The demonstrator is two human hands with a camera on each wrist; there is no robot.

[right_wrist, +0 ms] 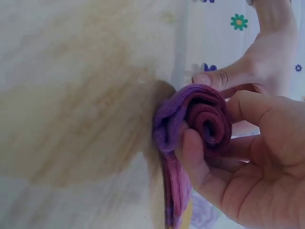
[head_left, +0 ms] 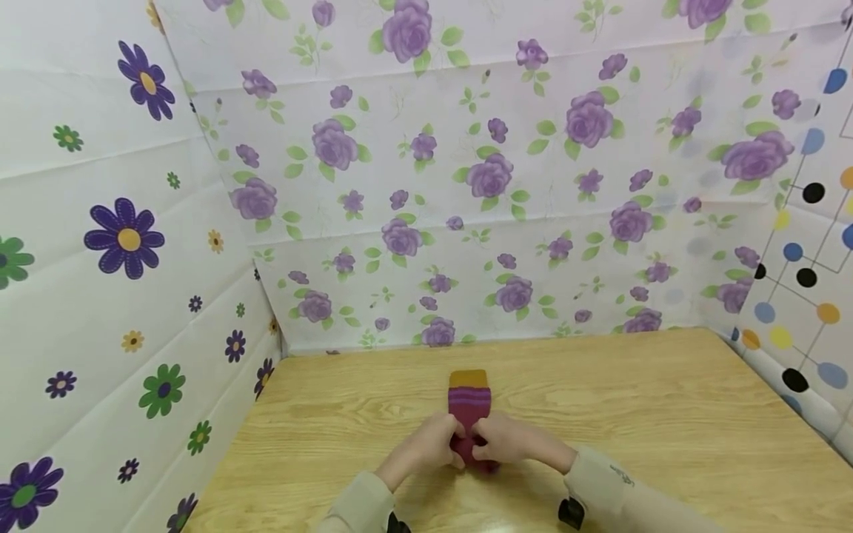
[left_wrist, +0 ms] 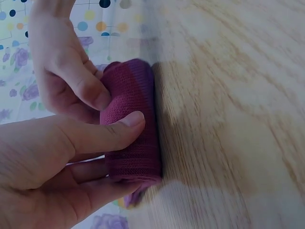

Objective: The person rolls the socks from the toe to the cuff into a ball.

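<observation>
A maroon knitted sock [head_left: 469,407] with purple stripes and a mustard end lies on the table, its flat part stretching away from me. Whether it is one sock or two stacked, I cannot tell. Its near part is wound into a roll [right_wrist: 207,121], whose spiral end shows in the right wrist view. My left hand [head_left: 433,443] grips one end of this roll, thumb on top [left_wrist: 126,126] and fingers beneath. At the opposite end, my right hand [head_left: 503,438] pinches it between thumb and fingers. Some fingertips are hidden behind the fabric.
The wood-grain table [head_left: 600,400] spreads out around both hands. A flowered sheet [head_left: 453,178] hangs behind it, a daisy-print sheet [head_left: 87,311] on the left and a dotted sheet [head_left: 806,303] on the right.
</observation>
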